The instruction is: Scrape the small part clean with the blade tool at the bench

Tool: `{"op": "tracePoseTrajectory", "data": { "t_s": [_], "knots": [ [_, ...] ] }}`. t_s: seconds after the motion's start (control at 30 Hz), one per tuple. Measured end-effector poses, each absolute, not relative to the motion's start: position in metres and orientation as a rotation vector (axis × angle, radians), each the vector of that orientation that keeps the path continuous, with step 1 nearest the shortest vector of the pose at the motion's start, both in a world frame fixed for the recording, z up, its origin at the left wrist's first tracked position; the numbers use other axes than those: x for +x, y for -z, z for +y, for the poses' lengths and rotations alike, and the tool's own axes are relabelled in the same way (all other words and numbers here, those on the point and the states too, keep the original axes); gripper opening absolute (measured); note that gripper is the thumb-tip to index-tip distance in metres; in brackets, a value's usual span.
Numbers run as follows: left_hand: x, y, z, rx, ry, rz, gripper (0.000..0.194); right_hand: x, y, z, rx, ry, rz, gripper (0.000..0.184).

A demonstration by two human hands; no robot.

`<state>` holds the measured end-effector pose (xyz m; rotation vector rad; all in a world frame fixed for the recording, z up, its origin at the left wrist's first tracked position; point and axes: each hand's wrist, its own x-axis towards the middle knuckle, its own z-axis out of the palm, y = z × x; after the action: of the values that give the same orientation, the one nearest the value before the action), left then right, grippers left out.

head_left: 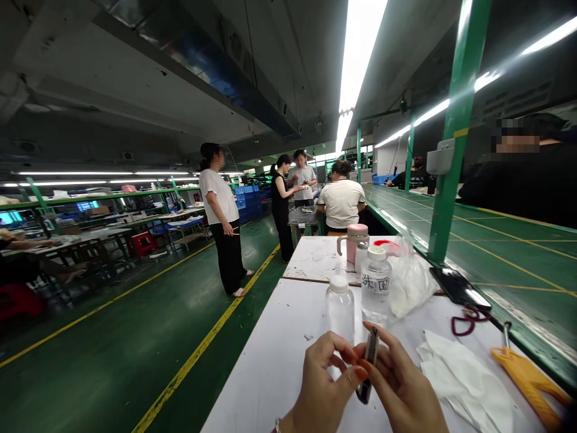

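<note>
A narrow dark piece with a light metallic edge (370, 355) stands nearly upright between my hands, above the white table (270, 361). My right hand (400, 385) grips it, thumb on the near face and index finger at the top end. From the other side my left hand (328, 376) pinches at its edge, thumb and fingertips together. The exact kind of the piece cannot be made out. Just beyond my hands stand a capped clear bottle (340, 307) and a larger clear bottle with dark handwriting (376, 282).
White cloths (466, 379) and an orange-handled tool (525, 376) lie at right. Behind are a dark red cord loop (464, 323), a phone (457, 287), a plastic bag (408, 285) and a pink mug (354, 243). A green post (455, 138) rises beside the conveyor. Several people stand or sit ahead.
</note>
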<state>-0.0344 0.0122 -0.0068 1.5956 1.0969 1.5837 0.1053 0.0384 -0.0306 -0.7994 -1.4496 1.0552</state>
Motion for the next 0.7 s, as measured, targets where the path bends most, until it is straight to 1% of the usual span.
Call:
{"op": "tracePoseTrajectory", "data": {
  "t_s": [0.3,0.53,0.7],
  "knots": [
    [-0.0337,0.007,0.0126,1.617,-1.605,1.111,0.026,0.1059,0.0328,0.0377,-0.813,-1.065,-1.485,0.051],
    [-0.0339,0.0052,0.012,1.618,-1.613,1.103,0.026,0.1057,0.0321,0.0359,-0.815,-1.031,-1.475,0.046],
    [-0.0332,0.0034,0.0116,1.633,-1.631,1.089,0.028,0.1049,0.0312,0.0349,-0.824,-1.01,-1.508,0.046]
  ]
}}
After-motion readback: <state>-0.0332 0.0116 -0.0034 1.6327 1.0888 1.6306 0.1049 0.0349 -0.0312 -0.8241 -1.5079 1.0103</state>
